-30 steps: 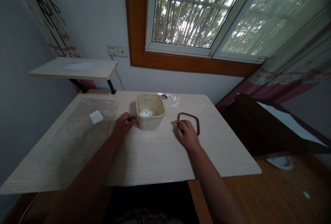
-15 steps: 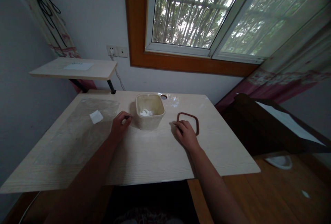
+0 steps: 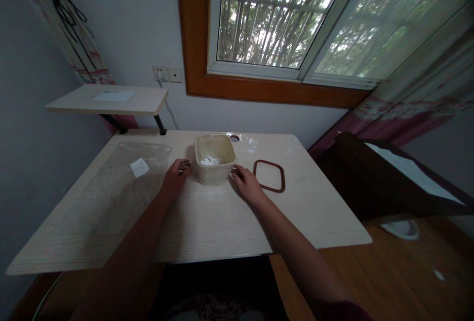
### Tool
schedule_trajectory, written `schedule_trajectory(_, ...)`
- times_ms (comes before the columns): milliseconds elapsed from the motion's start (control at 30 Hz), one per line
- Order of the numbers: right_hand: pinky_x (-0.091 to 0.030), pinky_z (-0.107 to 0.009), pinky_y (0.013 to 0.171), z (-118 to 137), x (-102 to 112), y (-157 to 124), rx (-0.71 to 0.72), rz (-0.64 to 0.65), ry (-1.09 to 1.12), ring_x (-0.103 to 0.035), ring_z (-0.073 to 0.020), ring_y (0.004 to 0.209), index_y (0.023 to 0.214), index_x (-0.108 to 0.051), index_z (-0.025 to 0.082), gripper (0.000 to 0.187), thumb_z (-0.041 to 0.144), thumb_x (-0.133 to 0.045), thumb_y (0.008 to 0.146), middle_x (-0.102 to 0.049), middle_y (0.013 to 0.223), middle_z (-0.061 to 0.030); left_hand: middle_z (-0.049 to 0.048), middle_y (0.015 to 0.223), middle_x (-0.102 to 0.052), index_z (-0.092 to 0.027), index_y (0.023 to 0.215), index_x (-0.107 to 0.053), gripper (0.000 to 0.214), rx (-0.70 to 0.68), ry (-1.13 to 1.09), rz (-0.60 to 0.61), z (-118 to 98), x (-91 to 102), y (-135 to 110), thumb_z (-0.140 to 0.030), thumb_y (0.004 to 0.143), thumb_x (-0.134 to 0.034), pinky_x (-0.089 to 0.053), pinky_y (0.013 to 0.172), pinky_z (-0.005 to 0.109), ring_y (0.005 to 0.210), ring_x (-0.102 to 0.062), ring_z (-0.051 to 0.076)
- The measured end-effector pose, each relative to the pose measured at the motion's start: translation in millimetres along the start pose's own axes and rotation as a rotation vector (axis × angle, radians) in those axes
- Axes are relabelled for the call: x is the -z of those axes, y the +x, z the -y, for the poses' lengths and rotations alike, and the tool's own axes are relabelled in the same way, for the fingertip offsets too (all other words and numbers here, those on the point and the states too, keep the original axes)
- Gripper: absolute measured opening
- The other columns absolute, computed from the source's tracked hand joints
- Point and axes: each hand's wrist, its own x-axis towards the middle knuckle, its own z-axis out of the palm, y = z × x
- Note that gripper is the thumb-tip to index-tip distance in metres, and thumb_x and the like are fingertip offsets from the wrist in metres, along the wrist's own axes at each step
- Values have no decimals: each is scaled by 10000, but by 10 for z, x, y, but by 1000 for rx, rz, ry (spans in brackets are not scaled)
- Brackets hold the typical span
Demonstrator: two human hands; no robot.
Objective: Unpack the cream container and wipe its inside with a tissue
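The right hand (image 3: 247, 183) is holding its fingers partly open right by the cream, square plastic tub (image 3: 213, 176) (I can't tell if they're touching). The left hand (image 3: 175, 179) is bending its fingers at the tub's other side, its grip unclear. Both arms are reaching forward over the pale wooden table (image 3: 218, 227), with the tub sitting between the hands.

A plastic-looking square tub (image 3: 215, 178), semi-matt and slightly cloudy, stands on a wood-grain table (image 3: 222, 232) whose smooth top turns glossy toward the back edge. A smooth, plastic-looking red-brown frame (image 3: 283, 179) lies nearby. At left, a matt square of paper-like material (image 3: 139, 167) rests on a thin, wrinkled clear plastic sheet (image 3: 107, 192). Behind, satin-finished wood trim (image 3: 277, 90) borders glass panes (image 3: 281, 20), with patterned cloth curtains (image 3: 411, 108) alongside.
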Motion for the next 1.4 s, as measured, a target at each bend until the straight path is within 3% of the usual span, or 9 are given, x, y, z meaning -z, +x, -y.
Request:
schedule_trajectory(267,-514,-383,876,62,-175,228,-209,-51,189,-691,-222,928,1227,-633,252,323,349,-533,936,-755,983,-47,-12,790,-704,-225,1164,-611,372,65,12,101,-41,58,-69,-358,818,-644,-472,684,302,695,-633,175)
schedule_trajectory(600,-500,-328,835,-18,-285,198,-233,-97,469,-621,-174,831,1200,-630,220,427,335,-633,789,-670,885,9,-6,819,-682,-200,1165,-613,484,133,-228,113,19,100,-9,-405,744,-736,-434,629,270,666,-591,149)
schedule_trajectory(900,-484,-321,805,86,-200,262,-227,-181,645,-596,-165,783,1114,-676,238,385,363,-705,751,-639,836,17,32,915,-718,-199,1105,-663,453,175,-370,45,-36,148,-13,-407,722,-790,-484,728,281,821,-665,174)
schedule_trajectory(1067,-491,-318,764,239,-50,283,-211,-184,751,-603,-168,767,1097,-673,242,388,376,-745,741,-625,809,20,22,904,-706,-188,1089,-645,479,223,-572,65,-119,134,-13,-365,681,-824,-511,771,289,824,-672,159)
schedule_trajectory(1400,-526,-309,743,402,88,261,-269,-159,896,-649,-155,771,1139,-674,258,423,417,-783,762,-630,884,16,-1,858,-675,-171,1054,-637,434,316,-734,63,-360,194,-14,-290,688,-840,-501,682,237,714,-636,99)
